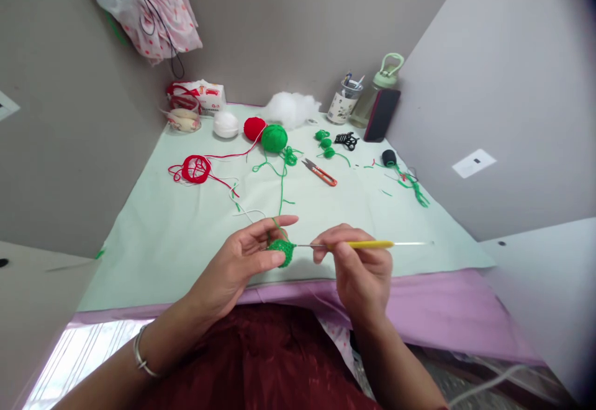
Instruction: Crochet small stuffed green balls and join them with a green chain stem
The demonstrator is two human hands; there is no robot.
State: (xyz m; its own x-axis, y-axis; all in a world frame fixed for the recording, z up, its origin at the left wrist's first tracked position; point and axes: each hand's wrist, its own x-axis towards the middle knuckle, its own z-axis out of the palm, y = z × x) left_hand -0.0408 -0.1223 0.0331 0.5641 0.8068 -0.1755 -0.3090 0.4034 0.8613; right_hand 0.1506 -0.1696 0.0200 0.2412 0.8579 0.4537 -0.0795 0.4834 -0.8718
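Observation:
My left hand (246, 253) pinches a small green crochet piece (282, 253) between thumb and fingers, with the index finger stretched out. Green yarn (282, 195) runs over that finger from the green yarn ball (274, 138) farther back. In my right hand (358, 261) is a crochet hook with a yellow handle (372, 245), held like a pen. Its thin metal tip points left and meets the edge of the green piece. Whether a loop sits on the tip is too small to tell.
Orange-handled thread snips (320, 173) lie mid-table. Behind stand a red yarn ball (254, 128), a white yarn ball (226, 124), white stuffing (293, 109), a pen cup (344, 102), a bottle (370, 102) and a phone (382, 115). Tangled red yarn (196, 169) lies left.

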